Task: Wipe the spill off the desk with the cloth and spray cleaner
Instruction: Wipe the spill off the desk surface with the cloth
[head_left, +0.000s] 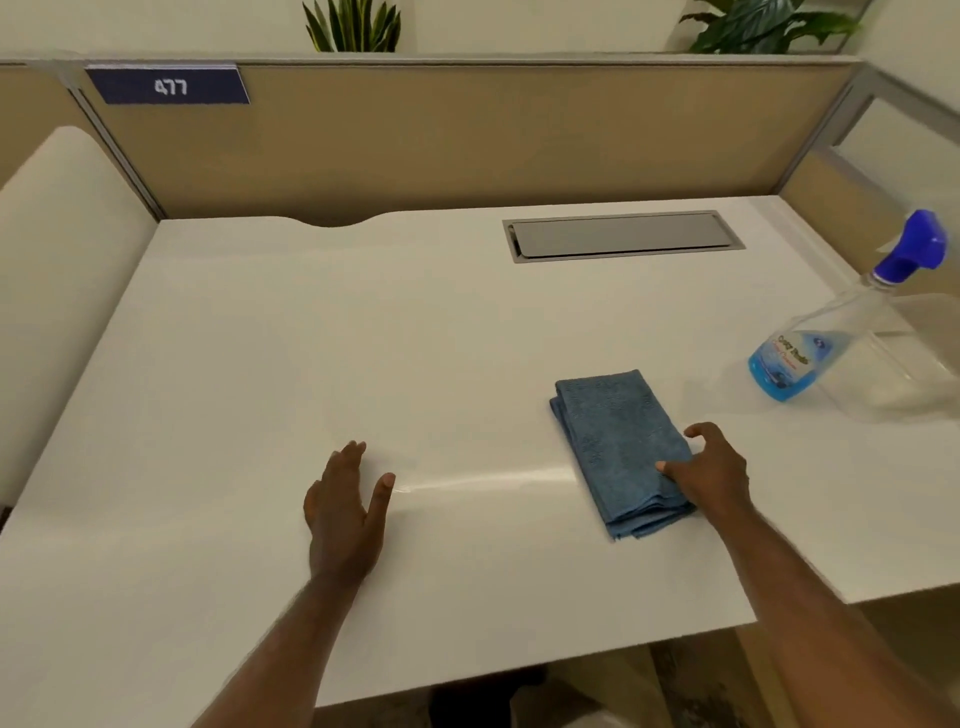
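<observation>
A folded blue cloth (618, 447) lies flat on the white desk (311, 338), right of centre. My right hand (711, 475) rests at the cloth's near right edge, thumb on top of the fabric and fingers curled beside it. My left hand (345, 509) hovers flat over bare desk to the left, fingers apart and holding nothing. A clear spray bottle (836, 338) with a blue trigger head and a little blue liquid stands at the far right. I cannot make out a spill; a faint glossy streak (483, 480) runs between my hands.
A grey cable hatch (623, 236) is set into the desk at the back right. Tan partition panels (441, 135) wall the back and right side, with a blue sign reading 477. A white chair back (57, 260) stands at the left.
</observation>
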